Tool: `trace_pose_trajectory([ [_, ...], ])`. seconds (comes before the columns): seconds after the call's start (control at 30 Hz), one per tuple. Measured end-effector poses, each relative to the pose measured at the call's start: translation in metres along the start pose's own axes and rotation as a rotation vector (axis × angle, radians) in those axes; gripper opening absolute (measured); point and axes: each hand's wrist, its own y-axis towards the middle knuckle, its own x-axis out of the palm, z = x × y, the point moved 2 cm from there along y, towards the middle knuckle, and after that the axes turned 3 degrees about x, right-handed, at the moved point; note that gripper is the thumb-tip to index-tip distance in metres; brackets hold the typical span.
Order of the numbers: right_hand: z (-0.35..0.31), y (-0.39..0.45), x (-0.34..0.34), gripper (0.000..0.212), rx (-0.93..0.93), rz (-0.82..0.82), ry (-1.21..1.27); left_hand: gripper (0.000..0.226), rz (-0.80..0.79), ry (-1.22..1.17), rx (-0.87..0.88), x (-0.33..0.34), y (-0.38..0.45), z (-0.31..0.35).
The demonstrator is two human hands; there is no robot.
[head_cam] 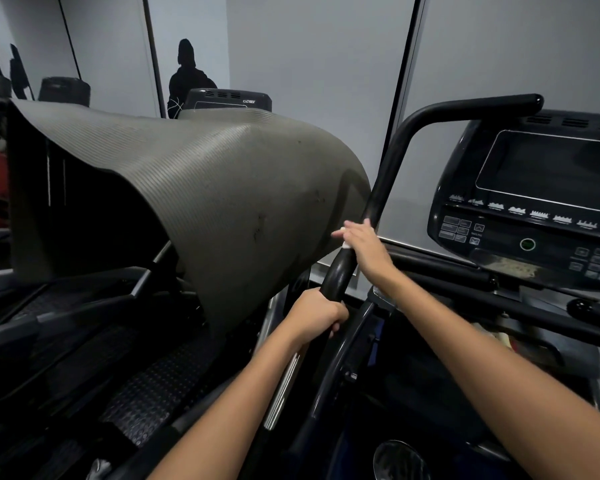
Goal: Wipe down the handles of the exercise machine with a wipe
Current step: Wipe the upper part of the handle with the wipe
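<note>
Black and glossy, the long curved handle (pixel 340 271) of the exercise machine is seen rising from the lower centre, bending right and ending in a rounded tip at the upper right. It is gripped low down by the left hand (pixel 317 315), whose fingers are curled tight round the bar. Higher on the same bar the right hand (pixel 361 242) is closed over a white wipe (pixel 344 244), which is pressed against the handle; only a small edge of the wipe shows beneath the fingers.

"CYBEX" can be read in white on the dark console (pixel 227 100) reflected behind the mat. On the nearer console (pixel 534 202) at the right, a dark screen, a row of small white profile symbols, grey keys and 1 green-ringed round button are shown; the key lettering is too small to be read.

A grey ribbed mat (pixel 205 188) is draped just left of the handle, its right edge lying close against the bar by the right hand. Above that hand the bar stands free against the grey wall (pixel 326 64).
</note>
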Motion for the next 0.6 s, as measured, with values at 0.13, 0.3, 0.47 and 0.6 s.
trace_pose_trajectory([
  [0.13,-0.015,-0.048,0.008,0.033,-0.217,-0.041,0.078,0.01,0.015,0.006,0.006,-0.001,0.002,-0.003],
  [0.3,-0.013,-0.026,-0.017,0.044,-0.23,-0.138,-0.118,0.01,0.014,0.0,0.021,-0.001,0.002,-0.005],
  [0.47,-0.014,0.023,-0.026,0.045,0.048,-0.063,-0.372,0.007,0.017,0.002,0.022,0.0,0.004,-0.009],
  [0.6,-0.013,0.008,-0.015,0.042,-0.057,-0.065,-0.307,0.007,0.022,-0.001,0.03,-0.001,0.002,-0.011],
])
